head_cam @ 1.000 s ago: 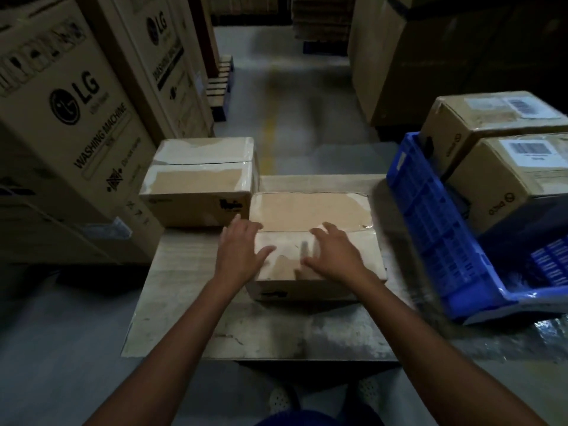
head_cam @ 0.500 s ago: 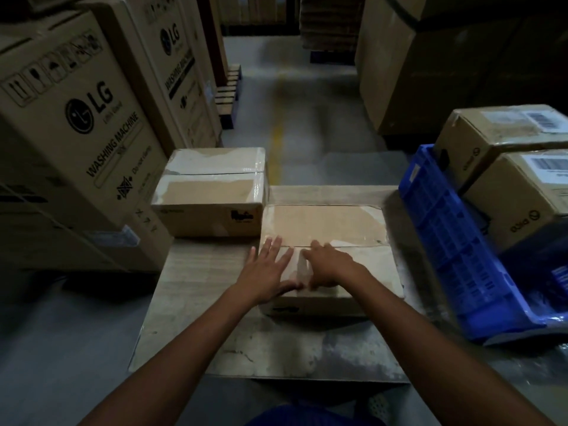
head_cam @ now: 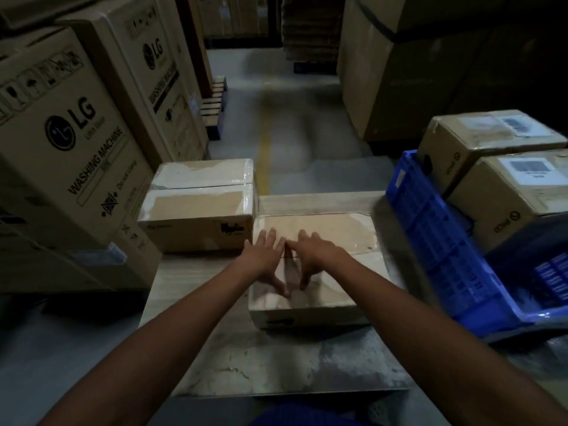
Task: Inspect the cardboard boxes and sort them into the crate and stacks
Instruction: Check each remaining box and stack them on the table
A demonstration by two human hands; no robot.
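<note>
A taped cardboard box lies flat on a low table in front of me. Both my hands rest flat on its top, side by side with fingers straight and spread. My left hand lies near the box's left edge and my right hand sits just beside it, the two nearly touching. A second taped cardboard box sits to the left at the table's far corner. A blue plastic crate stands tilted at the right, with two labelled boxes behind it.
Tall washing-machine cartons stand close on the left. Large cartons line the right of a grey concrete aisle with a yellow floor line. Wooden pallets sit at the back left.
My hands have come together at the middle of the box top and slid further onto it, fingers flattening. The view has shifted slightly.
</note>
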